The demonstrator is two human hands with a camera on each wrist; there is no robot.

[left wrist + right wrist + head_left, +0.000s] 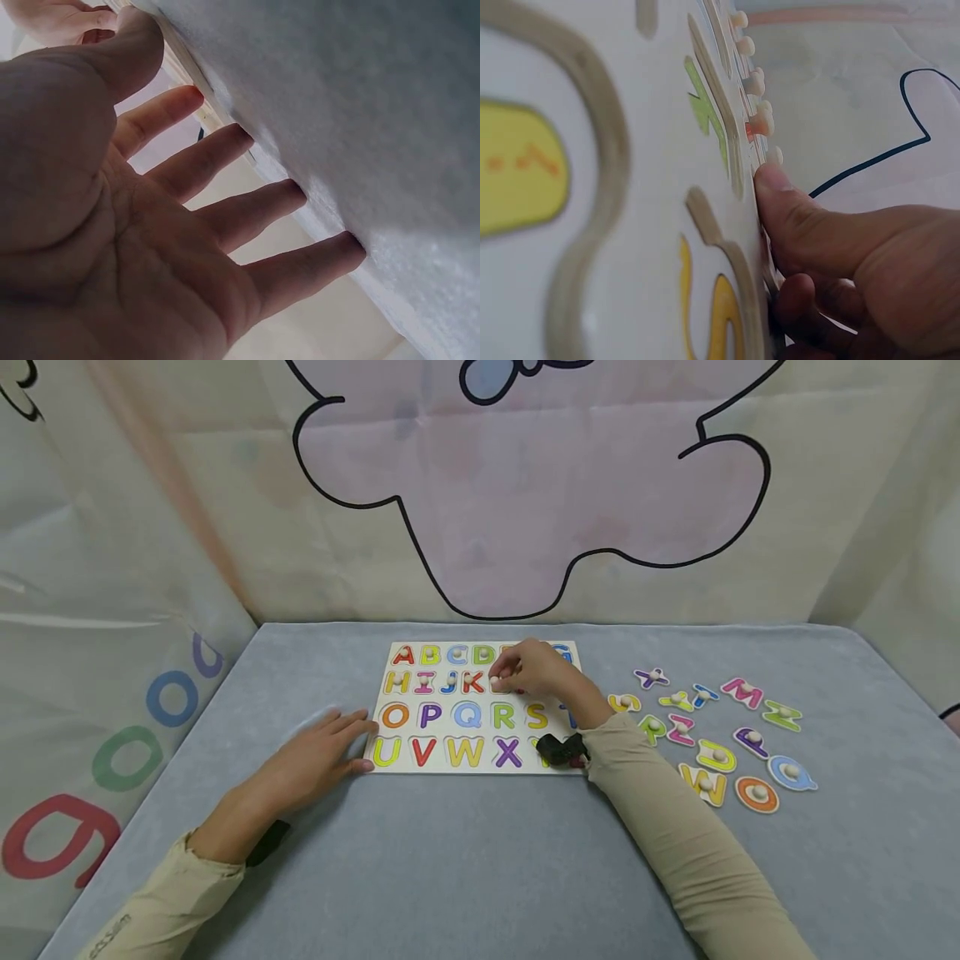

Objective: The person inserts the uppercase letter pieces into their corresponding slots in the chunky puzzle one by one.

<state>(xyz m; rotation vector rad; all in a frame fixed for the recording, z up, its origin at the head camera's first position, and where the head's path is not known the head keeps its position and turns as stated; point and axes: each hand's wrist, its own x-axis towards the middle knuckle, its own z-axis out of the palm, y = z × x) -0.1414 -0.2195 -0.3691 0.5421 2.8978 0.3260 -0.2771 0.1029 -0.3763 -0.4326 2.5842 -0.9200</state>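
A white wooden alphabet board (442,767) with coloured letters lies on the table. My left hand (315,762) rests at its left edge, fingers spread and straight. The left wrist view shows the palm, with the thumb (139,45) against the board's edge. My right hand (534,667) is over the second row, just right of the red K (472,682). Its thumb (787,214) and curled index finger pinch a small knobbed letter piece (495,680), mostly hidden by the fingers. Knobs of placed letters (763,118) stand up beyond the thumb.
Loose knobbed letters lie to the right, among them a pink M (742,692), a green N (782,715), a blue Q (792,773), an orange O (757,794) and a yellow W (703,784). The right forearm (675,818) passes close beside them. A printed curtain (225,527) hangs behind the table.
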